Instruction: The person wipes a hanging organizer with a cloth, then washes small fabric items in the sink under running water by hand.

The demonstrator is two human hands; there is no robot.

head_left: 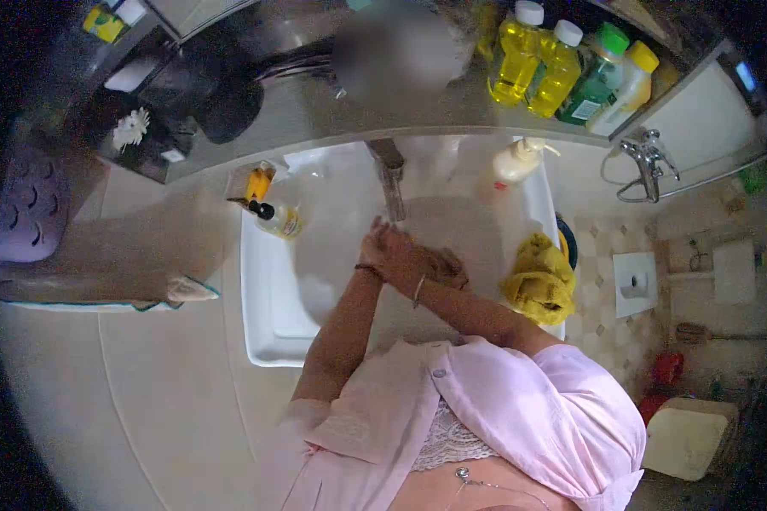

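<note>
Below the tap [392,192], my left hand [372,244] and my right hand [394,254] are pressed together over the white basin [273,341]. Their fingers look closed and overlap; whatever lies between them, if anything, is hidden. A dark band is on my left wrist and a thin bracelet on my right. Just right of the hands is a brownish shape [445,267] that I cannot make out. On the basin's right edge lies a yellow cloth [540,279].
A clear pump bottle [279,220] stands at the basin's left rim, a cream pump bottle [516,163] at its back right. Above, a shelf [307,128] holds several bottles [558,68]. A shower mixer [649,163] is at the right. A purple case [32,209] is far left.
</note>
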